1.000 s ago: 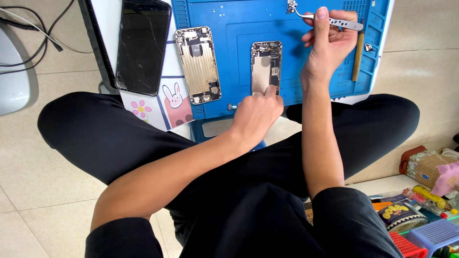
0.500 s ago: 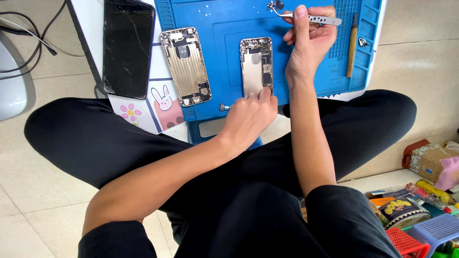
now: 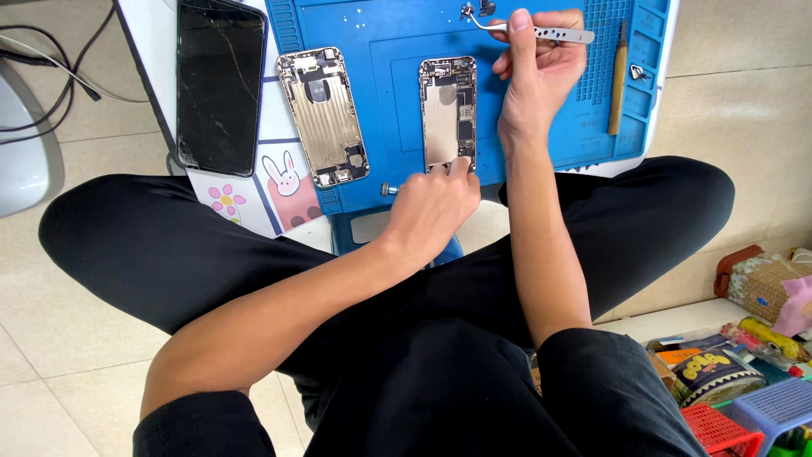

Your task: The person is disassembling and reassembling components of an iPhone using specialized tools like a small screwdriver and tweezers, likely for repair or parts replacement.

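Head view: the left hand [image 3: 431,207] rests fingertips on the lower end of an opened phone body [image 3: 448,112] lying flat on the blue mat [image 3: 389,93], fingers curled together, gripping nothing. The right hand [image 3: 537,72] is clamped on metal tweezers [image 3: 529,30], tips near a small part at the mat's top edge. A second phone body [image 3: 322,114] and a cracked screen [image 3: 220,85] lie to the left.

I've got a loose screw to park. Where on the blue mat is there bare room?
Bare mat lies between the gold phone shell and the opened phone, and above both. It is crowded to the right: the right hand holds tweezers there, and the left hand presses the opened phone's lower end.
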